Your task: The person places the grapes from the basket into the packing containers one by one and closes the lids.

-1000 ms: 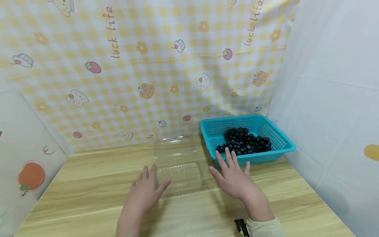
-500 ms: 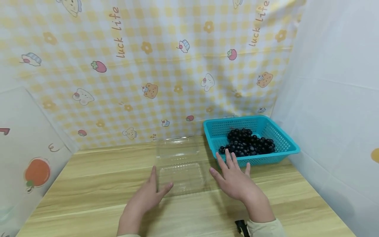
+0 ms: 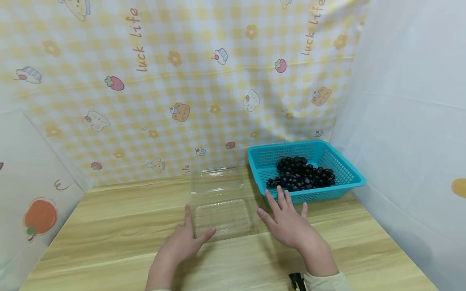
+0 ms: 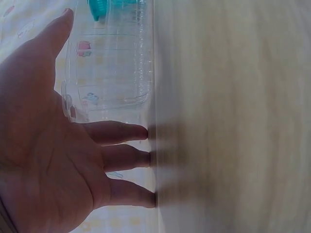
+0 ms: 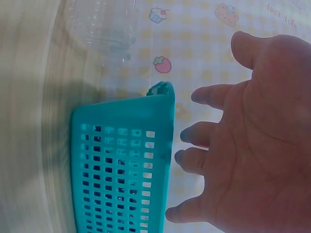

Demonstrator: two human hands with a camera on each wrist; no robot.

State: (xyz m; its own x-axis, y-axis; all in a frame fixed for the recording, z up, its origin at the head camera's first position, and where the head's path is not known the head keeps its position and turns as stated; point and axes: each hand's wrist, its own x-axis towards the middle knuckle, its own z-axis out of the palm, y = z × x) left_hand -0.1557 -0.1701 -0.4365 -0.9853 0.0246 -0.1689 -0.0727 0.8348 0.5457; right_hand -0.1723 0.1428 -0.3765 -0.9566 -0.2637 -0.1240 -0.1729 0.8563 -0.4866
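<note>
A clear plastic clamshell box point(image 3: 223, 220) lies open on the wooden table, its lid point(image 3: 218, 182) folded back toward the cloth. At the box's front left corner is my left hand point(image 3: 180, 244), index finger along the left side and thumb over the front edge. The left wrist view shows that hand point(image 4: 53, 165) with straight fingers, its lower fingertips at the tabletop; contact with the box is unclear. My right hand point(image 3: 291, 226), fingers spread and holding nothing, hovers before a turquoise basket point(image 3: 320, 195) of dark grapes point(image 3: 302, 176). In the right wrist view a gap separates its fingers from the basket point(image 5: 124, 160).
A yellow checked cloth point(image 3: 211, 81) hangs behind the table point(image 3: 120, 234). White sheeting point(image 3: 407, 141) closes off the right side, and a printed white panel point(image 3: 40, 178) stands at the left. The basket sits close to the box's right side.
My left hand has shifted slightly right, its index finger and thumb settling around the box's front left corner while the other fingers dropped lower. My right hand stays nearly in place.
</note>
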